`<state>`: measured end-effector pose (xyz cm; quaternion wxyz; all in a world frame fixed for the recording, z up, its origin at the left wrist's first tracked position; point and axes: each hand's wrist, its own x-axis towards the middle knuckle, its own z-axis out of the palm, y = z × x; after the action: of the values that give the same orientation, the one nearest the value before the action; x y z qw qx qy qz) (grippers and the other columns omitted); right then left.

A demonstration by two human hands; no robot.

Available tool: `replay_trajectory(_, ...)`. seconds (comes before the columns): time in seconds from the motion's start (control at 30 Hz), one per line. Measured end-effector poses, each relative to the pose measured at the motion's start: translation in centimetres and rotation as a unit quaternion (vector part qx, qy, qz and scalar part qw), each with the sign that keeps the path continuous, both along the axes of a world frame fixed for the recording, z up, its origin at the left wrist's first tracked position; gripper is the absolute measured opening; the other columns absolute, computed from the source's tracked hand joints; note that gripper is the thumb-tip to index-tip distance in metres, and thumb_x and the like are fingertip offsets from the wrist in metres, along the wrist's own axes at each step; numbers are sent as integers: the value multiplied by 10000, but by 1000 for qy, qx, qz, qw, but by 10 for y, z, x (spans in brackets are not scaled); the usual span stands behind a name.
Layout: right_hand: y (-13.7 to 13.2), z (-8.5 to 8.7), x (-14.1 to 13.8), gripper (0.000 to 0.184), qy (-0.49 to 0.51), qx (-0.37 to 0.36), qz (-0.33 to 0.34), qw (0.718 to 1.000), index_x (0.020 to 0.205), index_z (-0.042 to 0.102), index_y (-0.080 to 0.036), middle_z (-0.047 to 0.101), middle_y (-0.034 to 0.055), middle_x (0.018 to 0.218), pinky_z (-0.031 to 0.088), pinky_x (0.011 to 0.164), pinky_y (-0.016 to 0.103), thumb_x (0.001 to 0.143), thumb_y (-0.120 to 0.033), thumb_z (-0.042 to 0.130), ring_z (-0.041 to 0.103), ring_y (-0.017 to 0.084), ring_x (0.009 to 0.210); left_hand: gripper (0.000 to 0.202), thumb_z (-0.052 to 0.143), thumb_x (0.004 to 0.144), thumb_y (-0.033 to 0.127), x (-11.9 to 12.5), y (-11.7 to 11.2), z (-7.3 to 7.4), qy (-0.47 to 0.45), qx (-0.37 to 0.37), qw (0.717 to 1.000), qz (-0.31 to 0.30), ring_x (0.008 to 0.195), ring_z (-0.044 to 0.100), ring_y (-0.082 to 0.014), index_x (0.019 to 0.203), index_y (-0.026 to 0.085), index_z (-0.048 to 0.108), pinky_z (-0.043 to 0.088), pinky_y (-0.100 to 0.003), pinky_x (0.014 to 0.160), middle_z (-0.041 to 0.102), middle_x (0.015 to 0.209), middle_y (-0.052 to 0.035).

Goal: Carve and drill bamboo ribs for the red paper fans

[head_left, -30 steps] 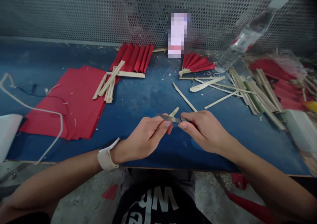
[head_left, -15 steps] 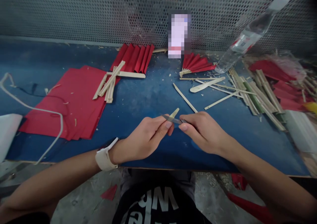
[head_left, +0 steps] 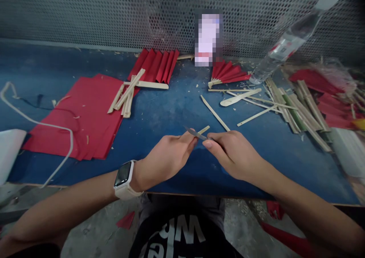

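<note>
Low over the front of the blue table, my left hand (head_left: 168, 155) is closed round a short bamboo strip (head_left: 204, 129); only its pale tip sticks out past the fingers. My right hand (head_left: 236, 151) is closed on a knife (head_left: 195, 133), its handle mostly hidden in the fist. The blade points left and lies across the strip, close to my left fingertips. Just beyond my right hand, a longer bamboo strip (head_left: 213, 113) rests on the table.
Red paper sheets (head_left: 76, 117) lie at left, with bamboo pieces (head_left: 129, 92) and pleated red paper (head_left: 156, 66) behind. A small red fan (head_left: 228, 73), a water bottle (head_left: 288, 45) and split bamboo (head_left: 299, 106) stand or lie at right. A white cable (head_left: 42, 124) crosses the left side.
My left hand and wrist have rolled over, so the watch face now shows and the bamboo tip lies flatter. The blade has tilted more steeply across the strip.
</note>
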<state>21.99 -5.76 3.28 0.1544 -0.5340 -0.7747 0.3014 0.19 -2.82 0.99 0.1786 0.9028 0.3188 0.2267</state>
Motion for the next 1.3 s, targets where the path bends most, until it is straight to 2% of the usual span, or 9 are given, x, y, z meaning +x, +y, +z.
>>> replay_trajectory(0.1, 1, -2, -2, 837, -9, 2, -7, 1000, 660, 445, -146, 478, 27, 598, 205, 607, 265, 1025, -836, 141, 356, 68, 538, 331, 302, 1124, 204, 0, 0, -5, 31, 62, 997, 15, 538, 653, -153, 1113, 151, 628, 394, -250, 452, 723, 760, -30)
replay_trajectory(0.17, 1, -3, -3, 841, -8, 7, -9, 1000, 656, 437, -148, 472, 28, 589, 195, 605, 270, 1023, -840, 130, 355, 67, 531, 316, 312, 1123, 195, 1, -1, -5, 10, 60, 998, 23, 512, 632, -152, 1112, 149, 624, 380, -256, 444, 704, 719, -15)
replay_trajectory(0.37, 3, -2, 0, 872, -5, 21, -9, 1000, 662, 456, -141, 464, 22, 589, 198, 601, 258, 1004, -867, 114, 325, 58, 523, 298, 381, 1110, 187, 4, -2, 9, -134, -90, 987, -13, 570, 599, -92, 883, 184, 575, 456, -219, 576, 656, 731, 23)
replay_trajectory(0.53, 6, 0, 7, 874, -24, 33, -3, 999, 628, 401, -145, 413, 16, 561, 177, 579, 261, 984, -891, 115, 288, 60, 515, 361, 383, 1120, 281, 3, -4, 15, -165, -205, 965, -8, 556, 515, -88, 803, 196, 532, 434, -228, 575, 556, 671, 40)
replay_trajectory(0.63, 8, 1, 10, 871, -23, 32, 13, 999, 622, 396, -142, 400, 12, 552, 174, 573, 261, 989, -884, 126, 276, 57, 510, 368, 385, 1115, 278, 1, -4, 15, -166, -227, 959, -20, 563, 521, -96, 790, 199, 536, 441, -233, 588, 518, 631, 48)
replay_trajectory(0.73, 8, 3, 13, 858, -19, 32, 20, 999, 622, 402, -138, 404, 7, 553, 176, 571, 260, 1003, -867, 156, 271, 52, 509, 351, 388, 1108, 237, 1, -3, 15, -151, -203, 967, -27, 557, 535, -91, 794, 195, 540, 462, -233, 612, 546, 649, 48)
replay_trajectory(0.97, 5, 0, 3, 845, 13, -2, 9, 1000, 633, 438, -142, 442, 13, 569, 208, 581, 256, 1017, -849, 182, 310, 56, 532, 321, 314, 1121, 212, 4, -7, 7, -64, -42, 997, 18, 555, 651, -127, 981, 171, 599, 479, -248, 556, 711, 768, -11)
replay_trajectory(1.1, 2, -2, -4, 844, 21, -2, -2, 1000, 636, 436, -139, 463, 20, 586, 221, 599, 250, 1017, -847, 177, 338, 56, 536, 327, 311, 1128, 233, 5, -9, 3, -12, -22, 999, 33, 551, 689, -162, 1057, 158, 622, 469, -256, 507, 711, 707, -11)
replay_trajectory(1.3, 2, -2, -3, 861, -11, 41, -28, 999, 625, 399, -143, 406, 13, 549, 167, 592, 262, 994, -877, 143, 275, 56, 508, 310, 342, 1134, 228, 5, -8, 6, -115, -36, 993, 16, 615, 709, -136, 992, 183, 614, 518, -250, 595, 737, 777, -4)
